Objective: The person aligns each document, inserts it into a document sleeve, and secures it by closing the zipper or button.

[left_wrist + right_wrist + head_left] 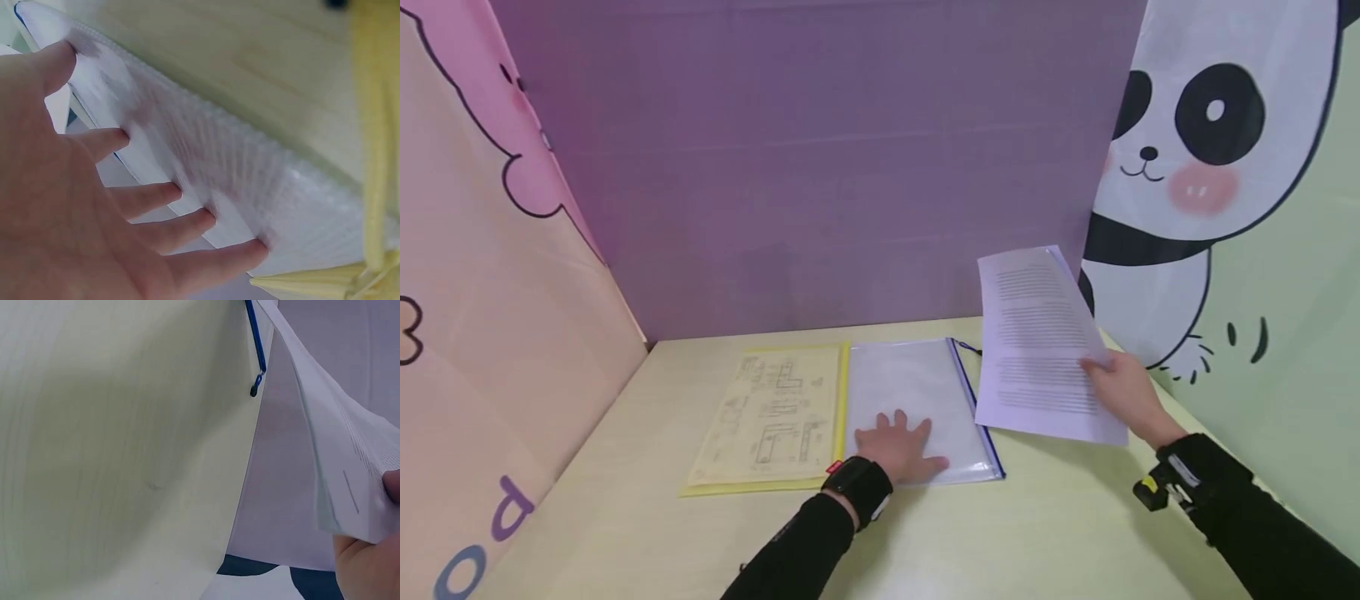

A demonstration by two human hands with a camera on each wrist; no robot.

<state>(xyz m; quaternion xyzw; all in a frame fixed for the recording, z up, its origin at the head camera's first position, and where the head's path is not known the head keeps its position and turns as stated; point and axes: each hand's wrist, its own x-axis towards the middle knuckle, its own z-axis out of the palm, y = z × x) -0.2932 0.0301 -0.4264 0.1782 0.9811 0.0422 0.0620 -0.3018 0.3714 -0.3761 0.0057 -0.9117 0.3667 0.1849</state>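
Note:
A clear zip document pouch (901, 375) with a blue zip edge lies flat in the middle of the table. My left hand (901, 450) rests on it with fingers spread; in the left wrist view the fingertips (253, 250) touch its ribbed plastic. Lifted above the table to the right is a small stack of printed sheets (1037, 342), which my right hand (1123, 392) pinches at the right edge between thumb and fingers. The right wrist view shows the sheets (331, 444) edge-on and slightly bowed, with part of the hand out of frame.
A yellow-edged pouch (775, 425) with line drawings inside lies left of the clear one, its yellow edge against it. The pale table (625, 467) meets a purple back panel (812, 183) and printed side panels. A blue zip pull (257, 384) sticks out near the far edge.

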